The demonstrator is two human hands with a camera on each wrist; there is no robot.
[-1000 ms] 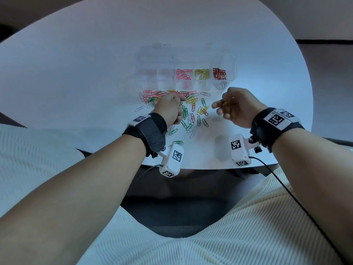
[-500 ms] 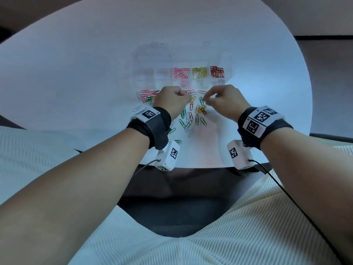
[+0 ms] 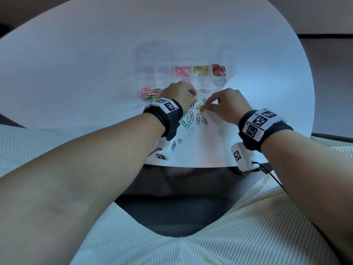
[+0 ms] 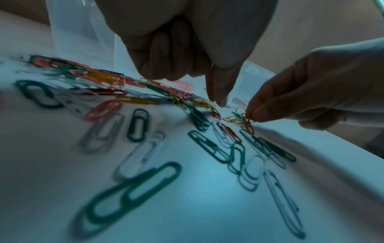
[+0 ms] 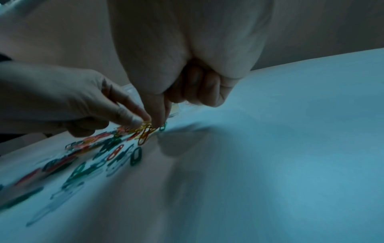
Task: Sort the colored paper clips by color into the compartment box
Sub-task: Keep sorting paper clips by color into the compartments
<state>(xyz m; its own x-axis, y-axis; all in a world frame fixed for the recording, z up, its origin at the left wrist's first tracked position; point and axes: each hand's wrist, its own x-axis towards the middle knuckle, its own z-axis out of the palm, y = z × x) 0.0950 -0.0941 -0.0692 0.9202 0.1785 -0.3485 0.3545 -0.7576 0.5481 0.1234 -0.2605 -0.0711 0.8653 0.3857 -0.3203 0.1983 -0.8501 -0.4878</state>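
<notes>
The loose paper clips (image 3: 193, 115) lie scattered on the white table (image 3: 76, 73) just in front of the clear compartment box (image 3: 183, 73), so each pick is a short reach from pile to box. Three compartments in the box already hold sorted clips: pink (image 3: 181, 71), yellow (image 3: 200, 70) and dark red (image 3: 219, 70). The green, white and many other clips are not yet sorted.

Your right hand (image 3: 226, 106) has thumb and forefinger pinched together on an orange-red clip (image 4: 248, 124) at the right edge of the pile, the other fingers curled back out of the way; the clip hangs tilted with its lower end near the table, tangled among yellow ones (image 4: 232, 119).

Your left hand (image 3: 178, 94) is curled into a loose fist with only the forefinger (image 4: 218, 88) pointing down into the pile, its tip at the clips just beside your right fingertips, probably to pin or separate neighbours. Something yellow shows in the curl of that hand from above, possibly clips already gathered; you cannot be sure from these views.
</notes>
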